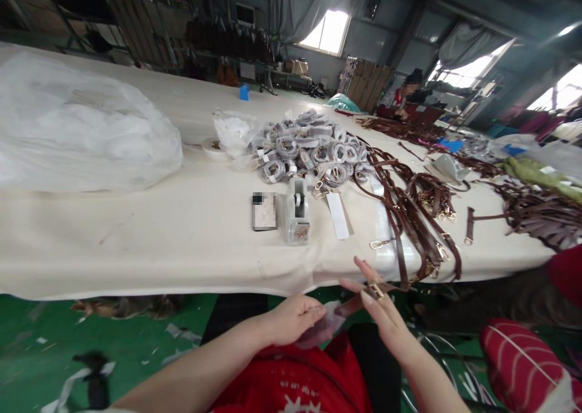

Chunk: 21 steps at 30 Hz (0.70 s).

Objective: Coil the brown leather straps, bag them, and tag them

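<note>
Before one table [182,237], left hand [297,319] closed on one plastic wrap [328,323], right hand [381,307] with one gold buckle [376,290] between fingers.

Ahead of the hands, the tabletop [150,237] is cream, and the heaped coils [309,143] past them show pale grey. Nearer the right hand [386,310], the straps [409,219] are dark brown with gold-coloured clasps [376,244]. The shirt [291,376] just behind both hands is bright red with white print; the floor [182,316] below is green, and off to their right a sleeve [522,355] is red with pale stripes.
</note>
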Motion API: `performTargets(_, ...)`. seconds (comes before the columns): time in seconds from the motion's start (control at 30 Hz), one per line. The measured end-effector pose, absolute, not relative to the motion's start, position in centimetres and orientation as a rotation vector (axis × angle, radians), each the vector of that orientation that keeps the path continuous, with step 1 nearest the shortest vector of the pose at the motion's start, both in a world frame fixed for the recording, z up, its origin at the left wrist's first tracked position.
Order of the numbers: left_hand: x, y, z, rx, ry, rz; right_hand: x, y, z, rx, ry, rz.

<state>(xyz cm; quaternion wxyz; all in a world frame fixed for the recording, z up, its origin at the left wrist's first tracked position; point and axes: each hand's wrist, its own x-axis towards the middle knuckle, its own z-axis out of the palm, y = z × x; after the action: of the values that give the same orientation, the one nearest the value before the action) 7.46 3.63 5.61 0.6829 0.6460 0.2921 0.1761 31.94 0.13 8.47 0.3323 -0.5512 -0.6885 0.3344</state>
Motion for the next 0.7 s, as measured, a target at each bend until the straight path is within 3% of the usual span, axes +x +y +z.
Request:
performTargets(0.13, 7.3, 3.8, 5.9, 1.387, 0.610, 0.399, 30.4, -0.1, 7.0, -1.469, -1.709, 1.088)
performTargets(0.33, 6.8, 3.7, 5.4, 1.358, 0.681, 0.334, 32.5, 1.3, 5.5, -1.458, -1.309, 1.084)
performTargets(0.7, 7.7, 3.4, 4.9, 1.396, 0.716, 0.469, 29.6, 0.8, 6.0, -1.389, -1.606, 0.933)
